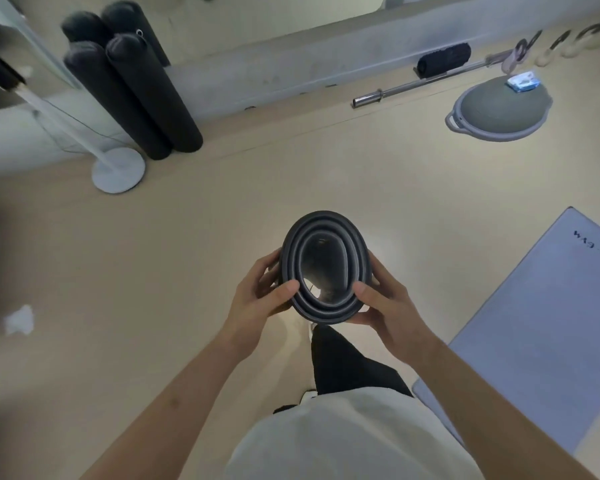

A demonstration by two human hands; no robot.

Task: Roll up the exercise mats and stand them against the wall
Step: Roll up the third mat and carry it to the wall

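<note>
The left hand (pixel 265 292) and the right hand (pixel 381 299) are both closed around a rolled black foam exercise mat (pixel 326 268) at the centre of the frame, fingers wrapped on its sides and thumbs pressed on its rim. The mat stands on end between the palms, its open spiral facing the camera; the two-sided squeeze probably keeps the loose coil from unwinding while it is carried upright. In the upper left of the frame, two other rolled black mats (pixel 136 98) already lean against the pale grey wall (pixel 257 74), well apart from the hands, the likely spot for this one. A flat pale lavender mat (pixel 541 323) lies at the right edge, not yet rolled.
</note>
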